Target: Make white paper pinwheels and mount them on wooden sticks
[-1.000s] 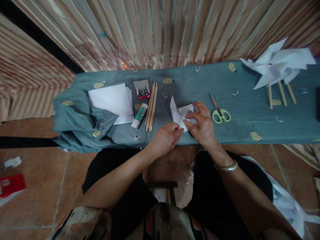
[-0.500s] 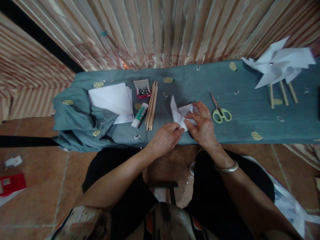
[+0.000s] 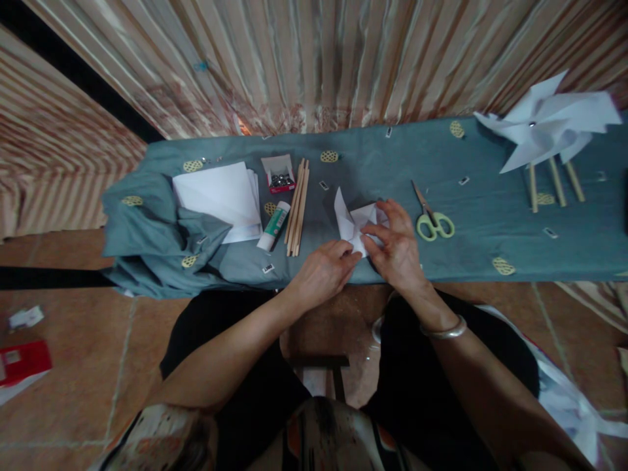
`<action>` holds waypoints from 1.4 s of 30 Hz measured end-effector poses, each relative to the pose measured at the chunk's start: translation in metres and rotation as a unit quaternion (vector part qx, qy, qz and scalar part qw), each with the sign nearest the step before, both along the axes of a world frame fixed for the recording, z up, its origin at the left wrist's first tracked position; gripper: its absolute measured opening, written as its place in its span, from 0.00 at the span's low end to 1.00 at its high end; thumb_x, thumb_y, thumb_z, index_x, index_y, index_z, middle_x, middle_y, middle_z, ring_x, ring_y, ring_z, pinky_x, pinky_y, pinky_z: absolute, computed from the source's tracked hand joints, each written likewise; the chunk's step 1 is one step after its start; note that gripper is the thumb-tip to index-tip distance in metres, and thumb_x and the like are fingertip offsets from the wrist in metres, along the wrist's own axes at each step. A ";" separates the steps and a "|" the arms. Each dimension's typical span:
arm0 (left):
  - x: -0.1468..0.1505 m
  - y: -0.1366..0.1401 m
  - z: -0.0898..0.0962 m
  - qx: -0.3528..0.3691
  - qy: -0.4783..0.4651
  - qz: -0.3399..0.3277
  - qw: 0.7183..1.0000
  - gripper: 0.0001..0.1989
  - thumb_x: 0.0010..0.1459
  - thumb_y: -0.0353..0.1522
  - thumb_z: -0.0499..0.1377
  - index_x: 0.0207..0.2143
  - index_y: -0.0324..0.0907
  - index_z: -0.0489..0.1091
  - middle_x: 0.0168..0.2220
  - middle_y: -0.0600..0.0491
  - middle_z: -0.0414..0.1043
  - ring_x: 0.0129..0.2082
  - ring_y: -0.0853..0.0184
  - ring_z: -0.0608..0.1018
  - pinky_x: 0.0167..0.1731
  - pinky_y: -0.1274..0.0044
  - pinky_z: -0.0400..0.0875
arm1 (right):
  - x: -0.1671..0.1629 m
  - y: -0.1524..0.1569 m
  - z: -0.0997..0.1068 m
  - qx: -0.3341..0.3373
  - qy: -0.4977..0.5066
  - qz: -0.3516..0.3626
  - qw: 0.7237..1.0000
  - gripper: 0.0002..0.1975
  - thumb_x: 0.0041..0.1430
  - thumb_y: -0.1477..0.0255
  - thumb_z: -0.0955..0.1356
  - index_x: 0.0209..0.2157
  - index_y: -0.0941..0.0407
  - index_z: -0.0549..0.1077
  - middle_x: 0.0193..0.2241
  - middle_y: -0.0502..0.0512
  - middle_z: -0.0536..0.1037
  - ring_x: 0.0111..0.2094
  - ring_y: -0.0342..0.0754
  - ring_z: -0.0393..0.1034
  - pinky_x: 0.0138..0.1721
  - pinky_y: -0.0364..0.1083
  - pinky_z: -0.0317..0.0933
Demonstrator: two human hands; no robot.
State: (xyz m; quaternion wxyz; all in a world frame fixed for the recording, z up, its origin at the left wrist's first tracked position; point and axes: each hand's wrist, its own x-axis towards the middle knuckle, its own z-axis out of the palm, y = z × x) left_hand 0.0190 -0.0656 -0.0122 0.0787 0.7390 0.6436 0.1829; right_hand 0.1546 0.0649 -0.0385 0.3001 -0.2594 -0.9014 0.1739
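Paper (image 3: 346,227), centre of frame, partly folded: left hand (image 3: 324,273) pinches its lower edge; right hand (image 3: 395,248), narrowed, holds its middle. Should either hold slacken, the paper could spring open.

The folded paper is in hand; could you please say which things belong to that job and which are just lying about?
Likely the job: folded paper with left hand and right hand on it; sheets, sticks, glue stick, box, scissors, perhaps pinwheels.
Likely just lying about: red packet and white scrap on the floor.
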 end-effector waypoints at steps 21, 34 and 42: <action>0.002 0.000 0.001 0.009 -0.008 0.011 1.000 0.11 0.65 0.29 0.49 0.43 0.39 0.70 0.45 0.46 0.69 0.44 0.63 0.74 0.44 0.70 0.73 | 0.013 -0.020 -0.004 0.018 -0.095 0.035 0.995 0.26 0.59 0.77 0.61 0.58 0.43 0.65 0.65 0.52 0.59 0.69 0.62 0.43 0.58 0.66 0.54; 0.003 0.001 0.000 0.004 0.025 -0.006 1.000 0.11 0.65 0.29 0.51 0.45 0.37 0.70 0.44 0.46 0.71 0.43 0.61 0.74 0.44 0.69 0.72 | 0.006 -0.025 -0.006 0.024 -0.080 0.033 0.996 0.22 0.61 0.75 0.59 0.56 0.50 0.66 0.63 0.60 0.62 0.69 0.63 0.44 0.60 0.67 0.50; 0.003 0.002 0.002 0.001 0.030 -0.005 1.000 0.10 0.65 0.29 0.52 0.44 0.37 0.70 0.42 0.47 0.72 0.42 0.61 0.74 0.44 0.70 0.72 | 0.004 -0.027 -0.010 0.017 -0.082 0.026 0.996 0.20 0.63 0.73 0.59 0.55 0.48 0.66 0.62 0.58 0.64 0.68 0.61 0.45 0.60 0.65 0.51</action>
